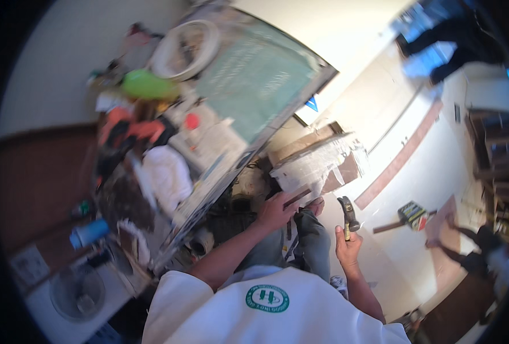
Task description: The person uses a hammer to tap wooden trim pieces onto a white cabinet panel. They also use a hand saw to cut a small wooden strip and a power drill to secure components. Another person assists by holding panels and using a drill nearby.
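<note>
My right hand (348, 247) is closed round the handle of a claw hammer (349, 217), its head pointing up and away from me. Just left of my knees, my left hand (274, 212) grips a short, dark brown flat strip (298, 196); its exact kind is not clear. Beyond both hands stands a worn, white-smeared bench-like block (312, 167) with brown patches. The strip's far end lies close to the block's near edge, and I cannot tell whether they touch. The hammer is held apart from the strip, to its right.
A cluttered table (254, 80) at left carries a white ring-shaped tub (211, 43), a green bottle (148, 85) and white cloth (165, 175). A long reddish-brown board (400, 155) and a tin (413, 216) lie on the floor at right. Two other people are at the right.
</note>
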`<state>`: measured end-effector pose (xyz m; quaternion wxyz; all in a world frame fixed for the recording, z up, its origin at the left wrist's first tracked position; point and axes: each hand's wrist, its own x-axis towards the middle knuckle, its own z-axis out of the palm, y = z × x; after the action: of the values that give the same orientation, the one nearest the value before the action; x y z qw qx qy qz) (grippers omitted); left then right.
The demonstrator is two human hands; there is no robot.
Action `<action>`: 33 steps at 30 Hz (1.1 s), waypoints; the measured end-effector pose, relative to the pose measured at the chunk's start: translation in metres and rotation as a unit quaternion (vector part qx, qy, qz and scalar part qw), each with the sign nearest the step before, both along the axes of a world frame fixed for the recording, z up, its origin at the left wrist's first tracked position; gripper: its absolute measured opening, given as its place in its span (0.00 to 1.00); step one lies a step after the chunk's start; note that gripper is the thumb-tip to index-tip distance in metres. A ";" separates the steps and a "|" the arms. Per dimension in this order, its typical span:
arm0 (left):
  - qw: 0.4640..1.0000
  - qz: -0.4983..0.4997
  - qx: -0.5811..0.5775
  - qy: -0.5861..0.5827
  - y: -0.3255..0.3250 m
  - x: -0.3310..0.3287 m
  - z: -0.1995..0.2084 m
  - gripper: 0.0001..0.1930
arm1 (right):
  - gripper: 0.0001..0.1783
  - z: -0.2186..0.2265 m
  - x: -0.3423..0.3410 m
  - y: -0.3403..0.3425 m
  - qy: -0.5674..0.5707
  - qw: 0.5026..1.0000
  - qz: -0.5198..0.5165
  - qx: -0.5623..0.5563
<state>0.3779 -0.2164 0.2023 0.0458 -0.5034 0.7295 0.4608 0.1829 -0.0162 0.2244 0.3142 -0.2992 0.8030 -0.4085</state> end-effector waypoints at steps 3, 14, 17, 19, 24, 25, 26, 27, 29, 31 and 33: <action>0.994 0.056 0.024 -0.089 0.019 0.064 0.060 0.28 | 0.16 0.048 0.003 -0.019 0.008 0.993 0.107 -0.047; 0.864 0.467 0.051 -0.182 0.198 0.181 0.082 0.41 | 0.22 0.063 -0.048 -0.041 0.060 0.932 0.355 0.040; 0.822 0.532 0.036 -0.200 0.275 0.155 0.070 0.41 | 0.20 0.086 -0.055 -0.036 0.080 0.899 0.427 0.043; 0.773 0.606 0.013 -0.186 0.307 0.143 0.076 0.39 | 0.19 0.090 -0.060 -0.026 0.057 0.892 0.445 0.058; 0.706 0.701 0.019 -0.096 0.332 0.149 0.105 0.41 | 0.17 0.065 -0.056 -0.006 -0.086 0.890 0.446 0.037; 0.699 0.708 -0.010 -0.102 0.340 0.154 0.091 0.40 | 0.18 0.058 -0.054 -0.006 -0.108 0.879 0.463 0.031; 0.692 0.712 -0.035 -0.109 0.345 0.155 0.087 0.40 | 0.19 0.076 -0.044 -0.006 -0.081 0.873 0.479 0.046; 0.686 0.722 -0.040 -0.081 0.348 0.157 0.084 0.39 | 0.20 0.094 -0.031 -0.008 -0.053 0.867 0.492 0.059; 0.680 0.731 -0.053 -0.018 0.340 0.159 0.087 0.38 | 0.22 0.115 -0.017 -0.012 -0.025 0.859 0.505 0.083; 0.675 0.733 -0.080 0.034 0.342 0.160 0.070 0.35 | 0.23 0.114 -0.013 -0.016 -0.004 0.840 0.540 0.051; 0.661 0.737 -0.118 0.073 0.345 0.158 0.054 0.32 | 0.23 0.118 -0.011 -0.020 0.016 0.819 0.572 0.040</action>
<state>0.5362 0.1285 0.2564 -0.4217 -0.8427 0.1687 0.2889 0.1714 -0.0364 0.3425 0.4900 -0.6982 0.5085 -0.1177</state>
